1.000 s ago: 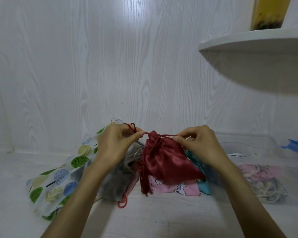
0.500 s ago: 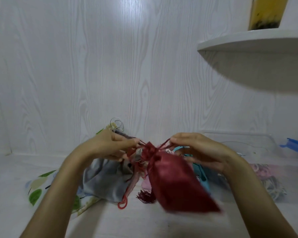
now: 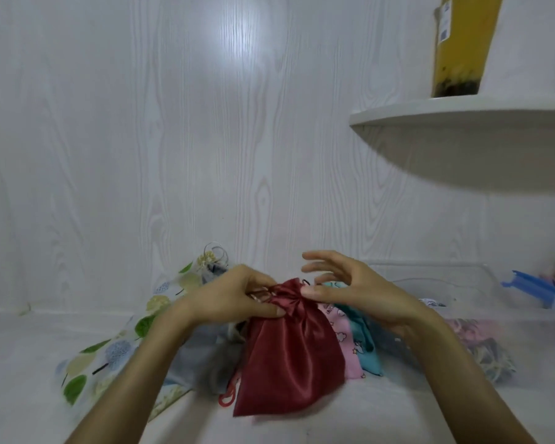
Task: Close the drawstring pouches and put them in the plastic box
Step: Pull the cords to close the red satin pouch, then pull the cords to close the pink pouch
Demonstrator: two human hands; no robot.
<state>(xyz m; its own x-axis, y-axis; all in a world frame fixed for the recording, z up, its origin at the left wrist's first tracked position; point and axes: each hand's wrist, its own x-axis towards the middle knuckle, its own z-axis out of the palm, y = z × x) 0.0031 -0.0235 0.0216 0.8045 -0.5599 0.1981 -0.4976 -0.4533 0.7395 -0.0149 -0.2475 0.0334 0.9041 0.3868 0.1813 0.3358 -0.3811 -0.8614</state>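
The red pouch (image 3: 289,354) now lies flat at 6 o'clock instead of swinging. The left hand (image 3: 234,299) still pinches its cord; the right hand (image 3: 343,290) has let go, thumb against the gathered neck, fingers spread.

Place: a home corner, it seems.
Signs: white wood-grain wall (image 3: 141,155), small corner shelf (image 3: 462,120) with a drink cup (image 3: 462,43), fabric pouches (image 3: 109,354) piled on the counter (image 3: 20,363).

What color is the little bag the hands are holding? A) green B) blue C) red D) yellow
C: the left hand pinches the gathered neck of a shiny red pouch, and the right hand's thumb touches that same neck.
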